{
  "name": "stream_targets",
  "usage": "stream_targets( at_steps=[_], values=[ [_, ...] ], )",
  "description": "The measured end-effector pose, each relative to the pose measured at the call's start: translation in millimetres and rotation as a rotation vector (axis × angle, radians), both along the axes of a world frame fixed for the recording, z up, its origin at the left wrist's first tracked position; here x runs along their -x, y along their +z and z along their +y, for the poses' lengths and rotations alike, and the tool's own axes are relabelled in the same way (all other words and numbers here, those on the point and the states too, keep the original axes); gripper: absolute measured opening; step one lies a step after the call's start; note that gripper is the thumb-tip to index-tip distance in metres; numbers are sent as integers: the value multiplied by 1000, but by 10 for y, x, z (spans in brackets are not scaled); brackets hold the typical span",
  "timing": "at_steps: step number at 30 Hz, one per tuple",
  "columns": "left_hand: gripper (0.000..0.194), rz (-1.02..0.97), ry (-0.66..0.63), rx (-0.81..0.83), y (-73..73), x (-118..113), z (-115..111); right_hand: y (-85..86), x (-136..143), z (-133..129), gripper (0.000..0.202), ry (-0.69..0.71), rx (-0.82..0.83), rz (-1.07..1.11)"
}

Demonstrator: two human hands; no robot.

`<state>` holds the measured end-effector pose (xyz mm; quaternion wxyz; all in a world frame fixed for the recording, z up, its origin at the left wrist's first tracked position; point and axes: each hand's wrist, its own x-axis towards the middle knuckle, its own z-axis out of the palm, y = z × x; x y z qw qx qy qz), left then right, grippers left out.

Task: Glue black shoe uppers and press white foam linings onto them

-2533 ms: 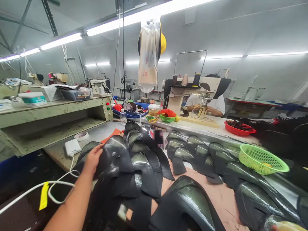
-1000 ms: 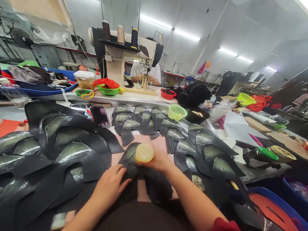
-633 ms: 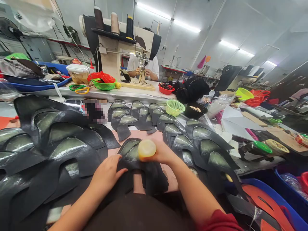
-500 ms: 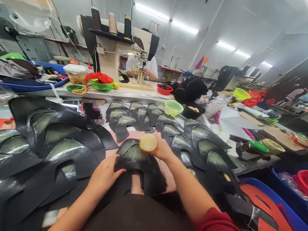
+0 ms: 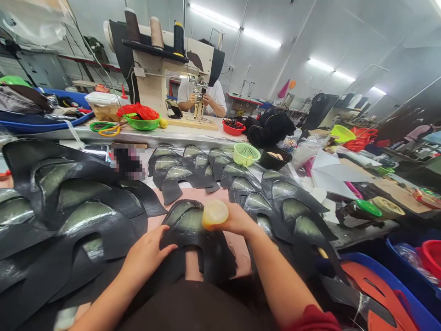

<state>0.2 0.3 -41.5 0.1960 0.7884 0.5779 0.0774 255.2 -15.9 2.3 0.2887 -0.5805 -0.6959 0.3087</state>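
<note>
A black curved shoe-upper piece (image 5: 188,235) with a glossy grey-green patch lies in front of me on a pink surface. My left hand (image 5: 149,250) rests at its left edge, thumb and fingers apart, the thumb tip over the black material. Above the right side of the piece, my right hand (image 5: 238,219) is closed around a yellowish, translucent bottle (image 5: 216,214). Its round, pale end faces up toward me; its lower end is hidden, so I cannot tell whether it touches the piece.
Overlapping black uppers (image 5: 91,220) crowd the left, with more uppers (image 5: 257,202) at the back and right. Behind stand a green basket (image 5: 246,154), a red bowl (image 5: 234,127) and a sewing machine (image 5: 151,78), where another person (image 5: 217,99) works. A blue tub (image 5: 386,280) is at lower right.
My right hand and the bottle have moved slightly to the right and down over the upper. My left hand stays at the upper's left edge. The view has shifted a little.
</note>
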Motion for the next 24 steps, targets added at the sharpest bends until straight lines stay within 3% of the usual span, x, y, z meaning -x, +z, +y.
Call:
stream_targets(
  at_steps=[2,5,7,10,13,16,18,20,24],
  values=[
    [48,20,-3,23,23,-4,0,-33,132,54,59,-2,-69,53],
    [47,52,-14,43,74,-10,-2,-56,286,117,61,166,-39,31],
    [40,71,-7,50,105,-20,-11,-61,277,135,59,134,-50,35],
    [23,19,-14,68,145,-41,-50,-114,118,94,60,-207,-186,172],
    [15,-231,-77,119,206,-29,-100,-255,-47,-43,61,-539,-260,517],
    [23,-563,-70,158,307,105,-65,-421,-134,-218,50,-683,-184,916],
    [34,-727,97,107,393,314,36,-499,-168,-314,45,-738,-139,1061],
    [47,-824,345,-7,486,635,180,-542,-192,-373,43,-761,-121,1138],
    [52,-892,791,-266,663,1516,448,-563,-192,-386,47,-771,-135,1169]
  ],
)
